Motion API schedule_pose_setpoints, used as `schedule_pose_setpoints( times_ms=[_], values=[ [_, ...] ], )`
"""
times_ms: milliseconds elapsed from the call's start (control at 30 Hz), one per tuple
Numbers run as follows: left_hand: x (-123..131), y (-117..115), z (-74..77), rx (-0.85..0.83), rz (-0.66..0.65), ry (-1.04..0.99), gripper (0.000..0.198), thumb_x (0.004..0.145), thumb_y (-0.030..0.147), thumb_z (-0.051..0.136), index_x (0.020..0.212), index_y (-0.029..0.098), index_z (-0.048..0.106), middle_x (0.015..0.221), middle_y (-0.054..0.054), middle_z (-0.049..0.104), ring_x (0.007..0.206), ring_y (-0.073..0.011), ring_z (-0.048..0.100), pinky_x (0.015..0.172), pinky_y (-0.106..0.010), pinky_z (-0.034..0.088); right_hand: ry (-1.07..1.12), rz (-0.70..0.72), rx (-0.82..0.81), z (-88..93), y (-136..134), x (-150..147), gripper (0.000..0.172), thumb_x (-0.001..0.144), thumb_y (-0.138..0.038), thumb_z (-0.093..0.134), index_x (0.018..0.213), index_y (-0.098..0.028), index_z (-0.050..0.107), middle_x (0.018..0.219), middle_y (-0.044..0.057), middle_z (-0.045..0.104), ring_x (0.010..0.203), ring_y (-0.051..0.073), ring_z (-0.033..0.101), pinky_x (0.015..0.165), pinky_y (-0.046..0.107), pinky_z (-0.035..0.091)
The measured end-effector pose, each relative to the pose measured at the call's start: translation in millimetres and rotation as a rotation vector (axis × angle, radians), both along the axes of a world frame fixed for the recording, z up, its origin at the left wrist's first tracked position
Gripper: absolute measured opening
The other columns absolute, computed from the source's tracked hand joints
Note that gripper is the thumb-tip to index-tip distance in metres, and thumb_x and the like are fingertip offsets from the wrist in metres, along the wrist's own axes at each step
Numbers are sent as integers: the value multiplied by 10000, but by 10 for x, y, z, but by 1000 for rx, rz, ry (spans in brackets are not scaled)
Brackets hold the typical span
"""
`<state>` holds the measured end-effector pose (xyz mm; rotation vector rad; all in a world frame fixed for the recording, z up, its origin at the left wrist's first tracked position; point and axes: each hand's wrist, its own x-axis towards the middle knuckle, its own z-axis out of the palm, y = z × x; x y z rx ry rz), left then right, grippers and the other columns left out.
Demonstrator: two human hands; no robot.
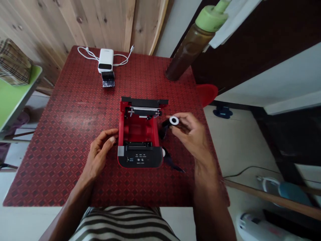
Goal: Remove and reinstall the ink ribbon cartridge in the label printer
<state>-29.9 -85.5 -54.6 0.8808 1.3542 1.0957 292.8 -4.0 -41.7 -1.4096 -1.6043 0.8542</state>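
A red and black printer stands on the red patterned table with its lid raised and its red inner compartment bare. My left hand rests by the printer's left side, fingers apart and curved, with nothing in it. My right hand is to the right of the printer, its fingers closed on a black ribbon roll with a white core; a dark strip hangs from the roll. Another dark ribbon piece with a white end lies against the printer's lower right side.
At the back of the table are a white power bank with a white cable and a small black roll. A tall brown bottle with a green cap stands at the back right. A green surface is at the left.
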Motion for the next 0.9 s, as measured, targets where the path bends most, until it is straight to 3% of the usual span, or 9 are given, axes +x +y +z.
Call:
schedule_pose_setpoints(
  times_ms=[100, 233, 400, 500, 600, 667, 767, 900],
  values=[
    [-3, 9, -2, 7, 5, -1, 515, 1004, 660, 807, 1317, 251, 821, 1098, -84, 885, 1201, -367, 819, 1039, -488, 627, 81, 76, -43, -227, 138, -89, 314, 885, -289, 747, 1184, -257, 658, 1267, 110, 873, 1194, 261, 844, 1076, 501, 662],
    [-4, 12, -7, -2, 32, -4, 498, 1003, 644, 812, 1312, 254, 825, 1101, -87, 883, 1247, -370, 806, 994, -467, 642, 89, 116, -41, -381, 222, -192, 317, 914, -364, 769, 1194, -266, 657, 1225, 97, 867, 1155, 258, 845, 1061, 506, 673],
    [7, 18, -1, -11, 31, -20, 490, 1008, 625, 815, 1325, 251, 821, 1188, -92, 881, 1288, -361, 792, 957, -429, 641, 74, 129, -43, -500, 246, -202, 343, 948, -387, 758, 1257, -251, 696, 1260, 107, 861, 1174, 261, 846, 1107, 523, 661],
    [12, 23, 14, -17, 31, -18, 507, 1002, 626, 821, 1328, 238, 817, 1226, -95, 878, 1279, -352, 795, 933, -404, 637, 62, 121, -49, -479, 209, -143, 452, 931, -351, 771, 1365, -241, 712, 1351, 133, 848, 1199, 279, 844, 1122, 546, 658],
    [5, 19, 19, -27, 34, -9, 534, 998, 630, 821, 1341, 220, 814, 1160, -98, 881, 1273, -354, 795, 904, -384, 633, -27, 44, -46, -372, 48, 9, 534, 933, -320, 783, 1460, -260, 724, 1440, 137, 821, 1229, 292, 826, 1095, 529, 666],
    [-3, 16, 9, -27, 33, -5, 547, 1000, 635, 816, 1348, 213, 812, 1113, -97, 882, 1260, -353, 798, 895, -377, 630, -150, 2, -63, -292, -141, 125, 408, 970, -321, 763, 1375, -275, 799, 1282, 106, 867, 1093, 283, 836, 995, 489, 683],
    [-12, 15, -16, -22, 21, 20, 538, 1008, 640, 805, 1349, 223, 817, 1109, -90, 881, 1238, -344, 803, 905, -378, 625, -212, 109, -138, -233, -466, 199, 274, 947, -274, 764, 1197, -294, 875, 1036, 59, 872, 873, 256, 810, 830, 427, 668],
    [-10, 17, -38, 1, 3, 71, 510, 1022, 632, 788, 1343, 238, 826, 1167, -87, 879, 1274, -341, 788, 945, -387, 614, -128, 219, -171, -267, -740, 41, 447, 891, -176, 726, 1295, -322, 850, 1211, 55, 875, 955, 244, 811, 844, 402, 657]
  ],
)
